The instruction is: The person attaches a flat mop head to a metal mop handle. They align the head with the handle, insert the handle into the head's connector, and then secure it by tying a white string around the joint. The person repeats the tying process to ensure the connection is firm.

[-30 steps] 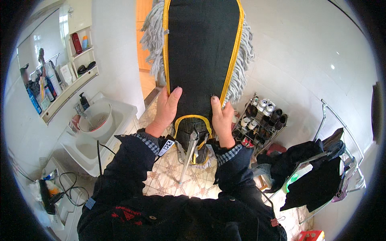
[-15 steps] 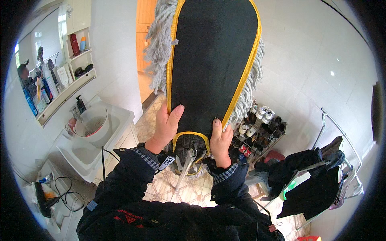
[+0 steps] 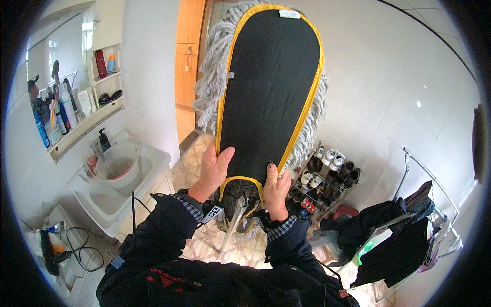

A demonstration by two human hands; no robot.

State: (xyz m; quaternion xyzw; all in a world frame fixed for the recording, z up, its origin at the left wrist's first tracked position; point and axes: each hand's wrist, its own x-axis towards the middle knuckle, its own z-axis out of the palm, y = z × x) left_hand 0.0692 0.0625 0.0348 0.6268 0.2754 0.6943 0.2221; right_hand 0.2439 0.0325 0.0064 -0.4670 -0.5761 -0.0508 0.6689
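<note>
The left hand (image 3: 212, 172) and right hand (image 3: 277, 193) both grip a long mop head (image 3: 273, 92), one at each side edge near its narrower lower end. Each thumb lies on the black backing while the other fingers pass mostly out of sight behind it. This spread, two-sided pinch probably keeps the soft piece from folding or twisting, and lets its wide rounded end stand up and away from the body.

The mop head is in front of the person, above the tiled floor (image 3: 197, 159), backing toward the camera, so the grey strands (image 3: 209, 94) hang out along the sides beyond the yellow edging (image 3: 305, 120). Below the hands, a metal pole (image 3: 233, 223) slants down between the forearms; how it joins the mop head is hard to tell.

To the left, a white bucket (image 3: 134, 170) stands in the sink (image 3: 99, 203), likely because the bowl steadies it there. To the right, shoes (image 3: 336, 161) stand in tiers on a rack, apparently to save floor space, and dark clothes (image 3: 394, 256) drape over a metal frame (image 3: 434, 183).
</note>
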